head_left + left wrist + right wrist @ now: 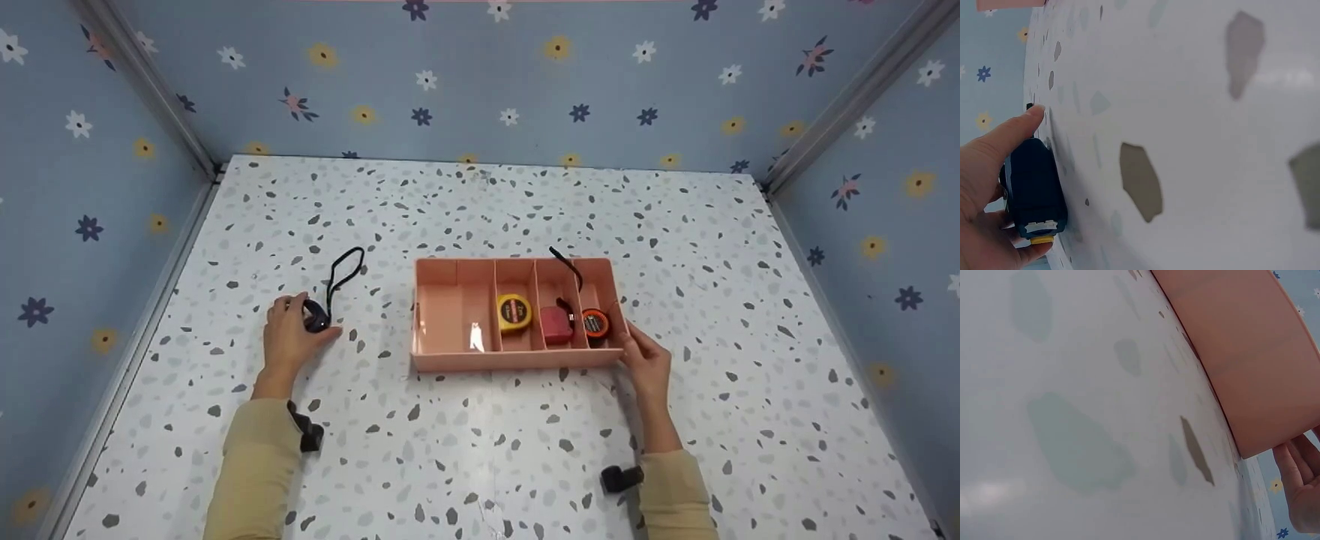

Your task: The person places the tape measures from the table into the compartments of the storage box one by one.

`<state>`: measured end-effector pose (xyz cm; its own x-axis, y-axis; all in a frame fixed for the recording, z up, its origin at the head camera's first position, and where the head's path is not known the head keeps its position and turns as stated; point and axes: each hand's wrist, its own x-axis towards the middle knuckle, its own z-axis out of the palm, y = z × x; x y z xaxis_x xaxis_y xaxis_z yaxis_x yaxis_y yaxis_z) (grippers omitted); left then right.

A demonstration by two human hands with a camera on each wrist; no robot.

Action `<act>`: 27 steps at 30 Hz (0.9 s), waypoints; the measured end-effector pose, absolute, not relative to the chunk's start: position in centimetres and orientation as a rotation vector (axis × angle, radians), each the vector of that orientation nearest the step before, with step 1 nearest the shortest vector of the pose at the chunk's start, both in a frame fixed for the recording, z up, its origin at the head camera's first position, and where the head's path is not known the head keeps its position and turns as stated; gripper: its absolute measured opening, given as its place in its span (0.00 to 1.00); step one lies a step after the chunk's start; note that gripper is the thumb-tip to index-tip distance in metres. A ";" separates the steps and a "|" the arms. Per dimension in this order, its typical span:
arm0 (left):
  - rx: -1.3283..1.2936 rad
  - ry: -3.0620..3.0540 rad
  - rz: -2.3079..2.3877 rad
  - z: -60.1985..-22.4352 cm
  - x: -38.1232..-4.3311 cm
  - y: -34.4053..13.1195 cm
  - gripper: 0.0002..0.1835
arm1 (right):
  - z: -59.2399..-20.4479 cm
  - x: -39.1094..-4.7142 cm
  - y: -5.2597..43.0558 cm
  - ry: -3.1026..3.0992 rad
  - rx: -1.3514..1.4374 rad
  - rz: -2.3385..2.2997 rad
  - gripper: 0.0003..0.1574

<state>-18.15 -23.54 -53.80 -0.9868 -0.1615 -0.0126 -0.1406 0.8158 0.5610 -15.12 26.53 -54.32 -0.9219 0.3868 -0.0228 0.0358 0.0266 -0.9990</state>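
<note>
My left hand (pixel 289 337) holds a dark tape measure (pixel 316 316) on the speckled tabletop; its black wrist strap (pixel 346 268) loops out beyond it. In the left wrist view, the thumb lies along one side of the dark case (pixel 1033 188) and fingers curl at the other. At the right end of a pink divided box (pixel 454 361), my right hand (pixel 646 364) touches the outer wall near the front corner. Inside stand a yellow tape measure (pixel 514 313), a red one (pixel 556 325) and an orange-and-black one (pixel 596 324), each in its own narrow compartment.
The box's wide left compartment (pixel 454 311) has a shiny floor. A black strap (pixel 568 264) pokes over the box's back rim. Flowered panels (pixel 480 90) enclose the white speckled table (pixel 480 450) at the back and both sides. Black wrist cameras (pixel 621 478) sit on both sleeves.
</note>
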 end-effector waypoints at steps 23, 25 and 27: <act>0.212 -2.904 -0.943 -54.0 -18.3 -23.8 0.39 | -54.8 -15.0 26.8 -2.047 -0.324 1.957 0.22; 0.213 -2.904 -0.938 -54.0 -18.3 -23.7 0.38 | -54.6 -15.0 26.7 -2.055 -0.359 1.964 0.21; 0.214 -2.899 -0.935 -53.9 -18.2 -23.7 0.38 | -54.4 -15.1 26.7 -2.066 -0.397 1.964 0.20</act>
<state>-18.24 -23.67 -53.95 -0.9864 -0.1593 0.0403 -0.1057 0.8030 0.5865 -15.07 26.65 -54.39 -0.9281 0.3724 0.0023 0.0165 0.0473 -0.9987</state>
